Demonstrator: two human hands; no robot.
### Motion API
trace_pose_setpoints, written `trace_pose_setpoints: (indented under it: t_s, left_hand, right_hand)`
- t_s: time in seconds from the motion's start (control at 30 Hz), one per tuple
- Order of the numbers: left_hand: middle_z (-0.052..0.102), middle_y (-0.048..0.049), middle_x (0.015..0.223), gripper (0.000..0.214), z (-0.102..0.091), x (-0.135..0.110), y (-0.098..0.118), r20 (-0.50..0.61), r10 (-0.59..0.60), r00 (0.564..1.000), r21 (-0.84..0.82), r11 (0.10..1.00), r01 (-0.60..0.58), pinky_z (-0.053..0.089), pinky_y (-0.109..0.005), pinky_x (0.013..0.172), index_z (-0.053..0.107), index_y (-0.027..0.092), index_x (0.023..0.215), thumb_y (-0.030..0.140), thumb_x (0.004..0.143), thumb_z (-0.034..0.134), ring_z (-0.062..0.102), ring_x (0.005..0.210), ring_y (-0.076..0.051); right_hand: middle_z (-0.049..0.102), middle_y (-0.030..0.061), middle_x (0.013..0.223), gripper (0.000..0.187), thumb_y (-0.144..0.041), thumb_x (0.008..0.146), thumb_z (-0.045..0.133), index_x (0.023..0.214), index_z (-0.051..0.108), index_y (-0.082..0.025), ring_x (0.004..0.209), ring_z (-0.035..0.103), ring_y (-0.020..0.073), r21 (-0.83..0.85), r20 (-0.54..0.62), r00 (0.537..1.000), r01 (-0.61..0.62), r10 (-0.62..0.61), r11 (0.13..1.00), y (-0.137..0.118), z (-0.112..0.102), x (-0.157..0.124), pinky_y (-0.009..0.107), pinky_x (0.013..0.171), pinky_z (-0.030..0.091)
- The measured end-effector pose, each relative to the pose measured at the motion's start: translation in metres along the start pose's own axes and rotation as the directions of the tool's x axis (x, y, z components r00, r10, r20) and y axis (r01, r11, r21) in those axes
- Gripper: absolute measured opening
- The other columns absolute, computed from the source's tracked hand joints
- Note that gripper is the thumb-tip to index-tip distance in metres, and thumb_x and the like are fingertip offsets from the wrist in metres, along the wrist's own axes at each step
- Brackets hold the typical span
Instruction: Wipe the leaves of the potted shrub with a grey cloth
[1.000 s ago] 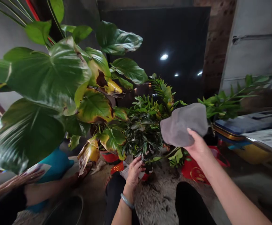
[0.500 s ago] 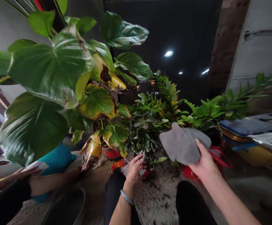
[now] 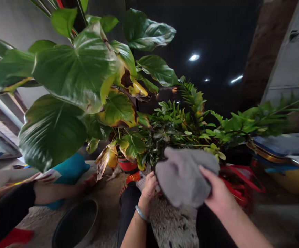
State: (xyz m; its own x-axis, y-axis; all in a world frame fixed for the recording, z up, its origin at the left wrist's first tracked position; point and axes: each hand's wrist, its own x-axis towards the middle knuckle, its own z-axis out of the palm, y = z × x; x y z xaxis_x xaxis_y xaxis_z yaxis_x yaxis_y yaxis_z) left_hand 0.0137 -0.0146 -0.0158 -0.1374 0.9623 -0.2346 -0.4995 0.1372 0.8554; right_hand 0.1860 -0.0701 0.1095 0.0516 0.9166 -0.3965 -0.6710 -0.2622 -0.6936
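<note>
My right hand (image 3: 217, 196) grips a grey cloth (image 3: 182, 175) and holds it low in front of a small bushy potted plant (image 3: 170, 131). My left hand (image 3: 148, 186), with a pale bangle on the wrist, rests at the base of that plant, fingers curled against its red pot; what they hold is hidden by the cloth. A large-leaved plant (image 3: 74, 75) with yellowing, brown-edged leaves towers at the left. My dark-trousered knees are at the bottom of the view.
Another person's arm and hand (image 3: 17, 182) lie at the lower left beside a teal cushion (image 3: 69, 168). A dark round basin (image 3: 75, 224) sits on the pale rug. A red bag (image 3: 239, 186) and a yellow-and-blue container (image 3: 286, 162) stand to the right.
My right hand has carried the grey cloth down and leftward, from beside the right-hand foliage to just above my left hand. The view has shifted slightly right.
</note>
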Motion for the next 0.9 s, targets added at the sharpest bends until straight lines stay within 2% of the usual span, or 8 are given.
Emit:
trace_pose_setpoints:
  t_s: [0.07,0.13,0.27,0.43,0.53,0.63,0.7,0.9]
  left_hand:
    - [0.066,-0.0075,0.067,0.044,0.001,0.0,0.001,0.035,-0.019,0.999,-0.021,1.0,0.02,0.047,-0.03,0.054,0.072,0.013,0.073,0.035,0.037,0.085,0.059,0.062,-0.02]
    - [0.065,-0.0075,0.071,0.051,0.001,0.0,0.002,0.066,-0.03,0.997,-0.031,0.999,0.033,0.047,-0.03,0.053,0.071,0.012,0.078,0.035,0.035,0.087,0.059,0.063,-0.019]
    - [0.064,-0.0061,0.073,0.054,0.0,0.0,0.003,0.099,-0.031,0.995,-0.045,0.998,0.036,0.046,-0.028,0.053,0.071,0.013,0.084,0.034,0.037,0.086,0.058,0.062,-0.017]
    - [0.06,-0.0021,0.063,0.036,-0.011,0.011,0.001,-0.179,0.023,0.984,-0.114,0.993,-0.044,0.044,-0.028,0.053,0.066,0.016,0.073,0.026,0.041,0.078,0.056,0.058,-0.016]
    - [0.055,0.0017,0.065,0.024,-0.024,0.019,0.003,-0.352,0.101,0.93,-0.143,0.977,-0.16,0.043,-0.027,0.057,0.055,0.02,0.064,0.025,0.047,0.07,0.054,0.06,-0.014]
    - [0.054,0.0037,0.069,0.025,-0.036,0.021,0.01,-0.455,0.18,0.872,-0.161,0.947,-0.279,0.042,-0.025,0.059,0.044,0.021,0.058,0.025,0.049,0.066,0.053,0.062,-0.011]
    - [0.055,0.004,0.073,0.026,-0.04,0.02,0.015,-0.48,0.223,0.848,-0.167,0.926,-0.338,0.043,-0.024,0.06,0.041,0.02,0.056,0.024,0.048,0.066,0.052,0.062,-0.01]
    - [0.065,-0.0024,0.088,0.02,-0.043,0.015,0.024,-0.402,0.352,0.845,-0.146,0.887,-0.439,0.048,-0.026,0.074,0.053,0.019,0.052,0.028,0.05,0.071,0.059,0.089,-0.019]
  right_hand:
    - [0.076,0.002,0.081,0.023,-0.024,0.061,0.074,0.084,0.071,-0.022,0.092,0.069,0.025,0.11,-0.049,0.971,0.24,-0.236,0.965,-0.026,0.013,0.021,0.039,0.083,0.055]
    - [0.076,-0.0011,0.08,0.021,-0.02,0.066,0.07,0.086,0.069,-0.025,0.093,0.068,0.0223,0.132,-0.123,0.956,0.283,-0.268,0.95,-0.034,0.016,0.04,0.038,0.083,0.055]
    - [0.073,0.0012,0.064,0.013,-0.024,0.068,0.069,0.08,0.065,-0.024,0.08,0.071,0.0264,0.005,-0.273,0.957,-0.104,0.101,0.995,0.009,-0.011,0.045,0.043,0.07,0.056]
    - [0.074,0.0066,0.066,0.019,-0.03,0.059,0.076,0.072,0.067,-0.02,0.088,0.07,0.0308,-0.074,-0.205,0.934,-0.314,0.294,0.947,0.056,-0.03,0.003,0.043,0.074,0.056]
    - [0.076,0.0057,0.078,0.028,-0.028,0.054,0.079,0.079,0.07,-0.02,0.095,0.068,0.03,-0.075,-0.056,0.996,-0.071,0.067,0.995,0.027,-0.005,-0.004,0.041,0.081,0.055]
    - [0.076,0.0016,0.09,0.031,-0.026,0.059,0.077,0.089,0.07,-0.023,0.099,0.066,0.0252,0.017,-0.014,0.971,0.239,-0.238,0.971,-0.012,0.025,0.014,0.037,0.084,0.055]
    - [0.076,-0.0009,0.09,0.028,-0.022,0.062,0.075,0.09,0.07,-0.025,0.096,0.067,0.0223,0.043,-0.041,0.96,0.279,-0.278,0.959,-0.019,0.034,0.028,0.035,0.083,0.055]
    - [0.076,0.0048,0.071,0.021,-0.026,0.057,0.079,0.075,0.071,-0.019,0.085,0.07,0.0286,-0.21,-0.125,0.975,-0.205,0.181,0.956,0.059,0.0,0.021,0.04,0.077,0.055]
